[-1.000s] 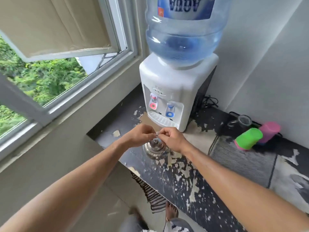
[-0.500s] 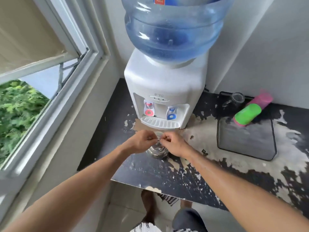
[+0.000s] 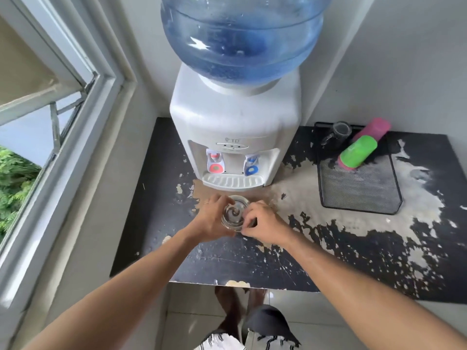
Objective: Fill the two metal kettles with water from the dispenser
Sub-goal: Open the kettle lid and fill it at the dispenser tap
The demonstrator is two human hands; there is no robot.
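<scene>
A small shiny metal kettle (image 3: 234, 213) with its lid on stands on the worn black counter (image 3: 252, 261), just in front of the white water dispenser (image 3: 235, 122). My left hand (image 3: 211, 218) wraps the kettle's left side. My right hand (image 3: 261, 223) pinches at its right side near the rim. The dispenser has a red tap (image 3: 215, 164) and a blue tap (image 3: 251, 167) above a drip tray (image 3: 232, 181), and carries a large blue water bottle (image 3: 240, 36). Only one kettle is in view.
A black mesh tray (image 3: 358, 188) at the right holds a green cup (image 3: 357, 151), a pink cup (image 3: 374, 127) and a dark mug (image 3: 337, 131). An open window (image 3: 63, 102) is at the left. The counter's front edge (image 3: 240, 285) is close to my legs.
The camera has tilted to look straight down on the kettle. Both hands have shifted from the lid knob to the kettle's sides. The kettle stays in place.
</scene>
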